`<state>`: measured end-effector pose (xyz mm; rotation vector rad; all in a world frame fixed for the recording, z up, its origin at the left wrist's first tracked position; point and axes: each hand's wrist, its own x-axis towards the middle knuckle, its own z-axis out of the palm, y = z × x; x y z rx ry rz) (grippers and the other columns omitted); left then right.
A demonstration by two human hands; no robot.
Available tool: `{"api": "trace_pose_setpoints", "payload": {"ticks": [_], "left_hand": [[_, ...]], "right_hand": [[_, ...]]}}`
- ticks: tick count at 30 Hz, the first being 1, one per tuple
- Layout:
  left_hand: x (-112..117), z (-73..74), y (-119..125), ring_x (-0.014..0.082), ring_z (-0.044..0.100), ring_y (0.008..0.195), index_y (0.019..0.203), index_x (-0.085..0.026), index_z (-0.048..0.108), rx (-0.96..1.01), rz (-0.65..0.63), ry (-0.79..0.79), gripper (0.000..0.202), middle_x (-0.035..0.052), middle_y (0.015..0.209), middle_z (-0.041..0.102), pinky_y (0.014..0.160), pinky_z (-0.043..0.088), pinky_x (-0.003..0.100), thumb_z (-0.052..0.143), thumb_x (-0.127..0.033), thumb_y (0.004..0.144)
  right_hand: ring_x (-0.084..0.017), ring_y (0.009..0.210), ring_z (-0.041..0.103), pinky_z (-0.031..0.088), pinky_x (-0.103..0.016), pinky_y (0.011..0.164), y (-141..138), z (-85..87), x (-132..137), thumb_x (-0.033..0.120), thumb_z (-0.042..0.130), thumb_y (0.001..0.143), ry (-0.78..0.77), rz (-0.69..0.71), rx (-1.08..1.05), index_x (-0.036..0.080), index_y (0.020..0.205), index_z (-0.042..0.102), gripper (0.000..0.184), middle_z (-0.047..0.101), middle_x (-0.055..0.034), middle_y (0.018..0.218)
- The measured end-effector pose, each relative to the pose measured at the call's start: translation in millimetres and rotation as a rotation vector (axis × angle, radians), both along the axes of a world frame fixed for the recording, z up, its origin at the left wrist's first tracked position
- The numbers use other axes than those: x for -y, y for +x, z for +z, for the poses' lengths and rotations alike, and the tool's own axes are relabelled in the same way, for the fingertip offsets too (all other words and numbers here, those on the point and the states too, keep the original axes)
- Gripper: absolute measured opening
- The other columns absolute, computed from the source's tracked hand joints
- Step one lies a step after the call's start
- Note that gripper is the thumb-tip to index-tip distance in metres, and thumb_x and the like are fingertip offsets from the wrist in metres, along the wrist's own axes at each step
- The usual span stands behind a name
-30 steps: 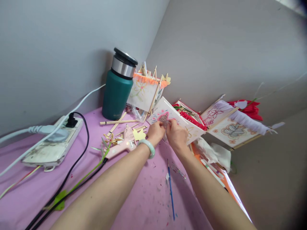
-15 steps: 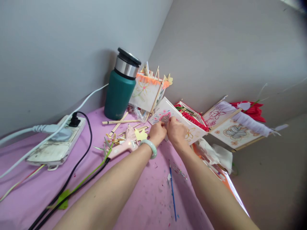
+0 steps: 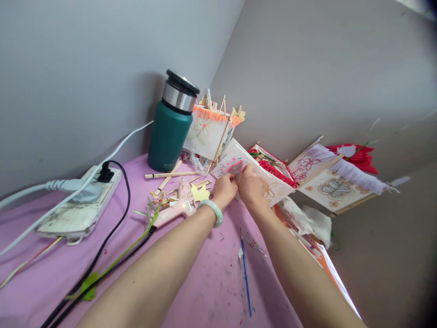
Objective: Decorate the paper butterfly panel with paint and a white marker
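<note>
My left hand (image 3: pixel 223 190), with a pale green bangle (image 3: pixel 213 211) on its wrist, and my right hand (image 3: pixel 251 185) are closed close together over a white painted paper panel (image 3: pixel 254 171) with pink and orange flowers. Their fingertips pinch at a small dark patterned piece (image 3: pixel 235 169) on the panel's pink patch. What exactly each hand grips is partly hidden by the fingers. A pink glue gun (image 3: pixel 177 205) lies just left of my left wrist.
A teal flask (image 3: pixel 170 130) stands in the corner beside a paper lantern (image 3: pixel 208 130). A power strip (image 3: pixel 77 205) with cables lies left. Wooden sticks (image 3: pixel 170 175), a blue brush (image 3: pixel 245 269), and more painted lantern panels (image 3: pixel 327 180) lie on the purple table (image 3: pixel 211 282).
Both hands have stayed pressed together on the panel, drawing slightly closer over the dark piece. The view shifted a little to the right.
</note>
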<state>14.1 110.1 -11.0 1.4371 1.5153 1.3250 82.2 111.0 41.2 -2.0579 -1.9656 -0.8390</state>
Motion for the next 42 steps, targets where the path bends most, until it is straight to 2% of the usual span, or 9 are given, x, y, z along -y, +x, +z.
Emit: {"api": "trace_pose_setpoints", "payload": {"ticks": [4,7,11,14,20,23,27,36,42], "left_hand": [[1.5,1.1,-0.5,0.0228,0.067,0.091,0.097,-0.020,0.071,0.016,0.015,0.001,0.025,0.0082,0.098,0.074,0.080,0.048,0.030,0.054,-0.016,0.079],[2.4,2.2,-0.3,0.0226,0.067,0.090,0.095,-0.019,0.071,0.021,0.052,0.006,0.023,0.0087,0.096,0.074,0.081,0.048,0.031,0.054,-0.016,0.079],[-1.4,-0.7,-0.2,0.0229,0.066,0.088,0.092,-0.017,0.069,0.024,0.135,0.012,0.020,0.0096,0.092,0.073,0.081,0.048,0.032,0.054,-0.016,0.080],[-6.8,-5.1,-1.5,0.0217,0.066,0.085,0.094,-0.016,0.067,0.022,0.194,0.026,0.020,0.0088,0.091,0.072,0.079,0.048,0.032,0.053,-0.017,0.080],[-2.4,-3.9,-4.1,0.0194,0.065,0.079,0.088,-0.017,0.068,-0.036,0.208,0.124,0.016,0.0051,0.083,0.071,0.076,0.049,0.031,0.054,-0.017,0.080],[4.5,-1.3,-2.7,0.0189,0.065,0.084,0.089,-0.017,0.070,-0.095,0.164,0.219,0.020,0.0050,0.088,0.073,0.080,0.049,0.030,0.052,-0.014,0.081],[6.2,-1.6,-1.2,0.0193,0.064,0.093,0.099,-0.019,0.071,-0.170,0.135,0.307,0.028,0.0062,0.101,0.071,0.087,0.048,0.031,0.050,-0.010,0.081],[1.1,-4.5,3.3,0.0218,0.064,0.093,0.107,-0.018,0.070,-0.271,0.127,0.347,0.033,0.0089,0.102,0.070,0.087,0.050,0.036,0.050,-0.011,0.082],[-4.9,-1.7,5.2,0.0203,0.064,0.095,0.106,-0.017,0.069,-0.264,0.116,0.374,0.033,0.0079,0.103,0.071,0.088,0.050,0.034,0.050,-0.009,0.080]], "right_hand": [[-0.026,0.073,0.069,0.045,-0.031,0.063,7.0,6.3,16.2,0.023,0.041,0.093,0.037,0.101,-0.097,0.014,0.107,0.060,0.024,0.070,-0.0123,0.075],[-0.023,0.068,0.067,0.043,-0.028,0.061,26.3,1.4,40.1,0.026,0.045,0.092,0.121,0.235,-0.205,0.018,0.105,0.063,0.023,0.071,-0.0079,0.074],[-0.016,0.051,0.062,0.039,-0.024,0.053,64.9,-19.8,82.1,0.026,0.048,0.090,0.201,0.442,-0.292,0.016,0.099,0.065,0.021,0.067,-0.0027,0.063],[-0.011,0.046,0.058,0.039,-0.022,0.051,87.6,-38.8,115.5,0.023,0.049,0.091,0.220,0.609,-0.331,0.015,0.096,0.064,0.018,0.067,-0.0014,0.063],[-0.010,0.049,0.058,0.041,-0.022,0.053,99.7,-66.8,161.5,0.014,0.051,0.089,0.179,0.795,-0.443,0.013,0.097,0.062,0.013,0.066,-0.0016,0.065],[-0.011,0.049,0.058,0.041,-0.022,0.053,103.3,-73.5,166.8,0.013,0.052,0.089,0.172,0.832,-0.507,0.013,0.098,0.062,0.014,0.065,-0.0016,0.064],[-0.012,0.052,0.059,0.042,-0.023,0.054,108.7,-77.4,164.8,0.012,0.051,0.089,0.181,0.848,-0.566,0.013,0.100,0.061,0.015,0.066,-0.0025,0.068],[-0.012,0.049,0.058,0.039,-0.024,0.053,103.2,-77.1,164.5,0.013,0.048,0.090,0.183,0.855,-0.606,0.014,0.096,0.061,0.014,0.064,-0.0006,0.063],[-0.012,0.050,0.058,0.039,-0.023,0.054,101.2,-78.2,164.2,0.014,0.047,0.090,0.162,0.839,-0.634,0.014,0.094,0.061,0.015,0.063,-0.0005,0.061]]}}
